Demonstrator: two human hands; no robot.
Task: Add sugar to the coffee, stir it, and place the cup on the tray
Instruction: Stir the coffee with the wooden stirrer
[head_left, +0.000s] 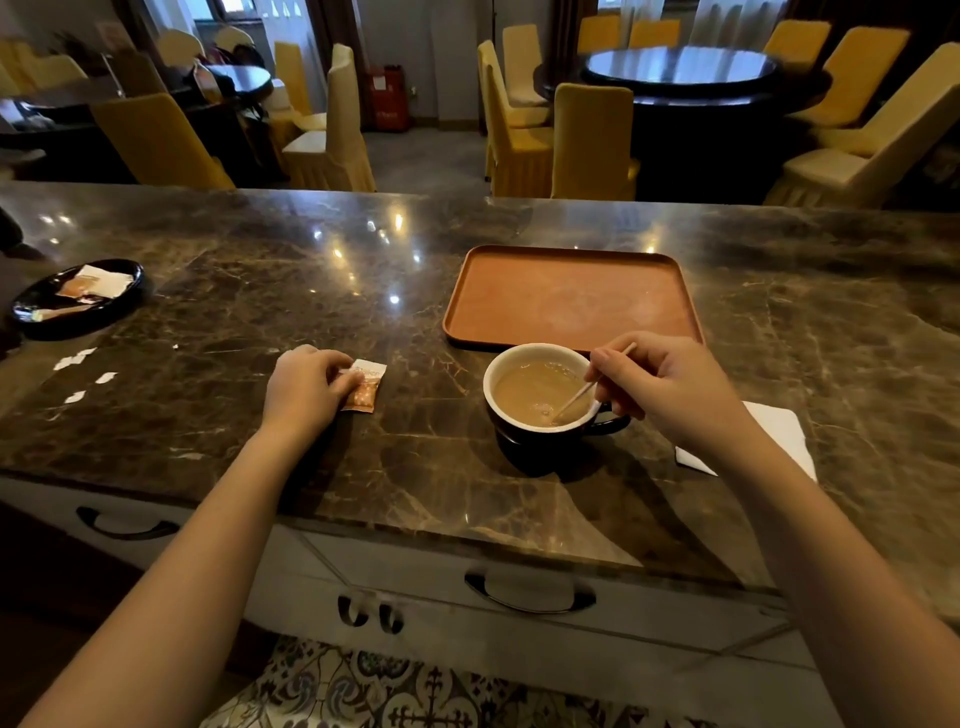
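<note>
Both forearms bare, extended forward. Left hand rests palm down, fingers curled, thumb and forefinger pinched together at the tips. Right hand raised slightly, knuckles up, fingers closed in a pinch grip, wrist bent inward.

The room is dim and warm-toned, with daylight entering through far windows and washing out pale. Small ceiling-light glints dot the polished marble surface at the middle and far left. The round table at far right mirrors the window glow. The cup throws a soft shadow toward the near edge. Wide-angle distortion bends the surface's far edge and stretches the forearms; the far chairs look soft.
</note>
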